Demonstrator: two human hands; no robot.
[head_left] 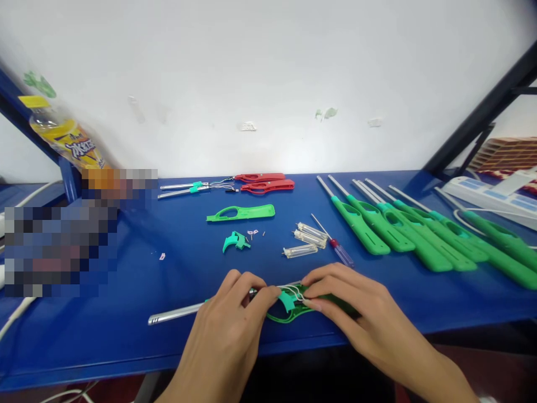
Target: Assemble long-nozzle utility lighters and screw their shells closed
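An opened green lighter shell (285, 319) lies near the table's front edge, with a metal tube (176, 314) pointing left. My left hand (235, 322) is closed on the lighter where the tube meets the shell, its fingertips beside a teal trigger (287, 301). Thin white wires (296, 290) run over the shell's inside. My right hand (356, 305) pinches at these wires and the shell's right part, which it mostly covers. Behind lie a loose teal trigger piece (237, 241), a green half shell (243, 212), clear fuel tanks (300, 251) and a screwdriver (342, 252).
Several assembled green lighters (363, 226) lie at the right, near a white power strip (495, 196). Red shells (268, 186) and metal tubes (184, 192) lie at the back. A yellow-capped bottle (69, 137) and a pixelated area are at the left. A wall stands behind the blue table (138, 268).
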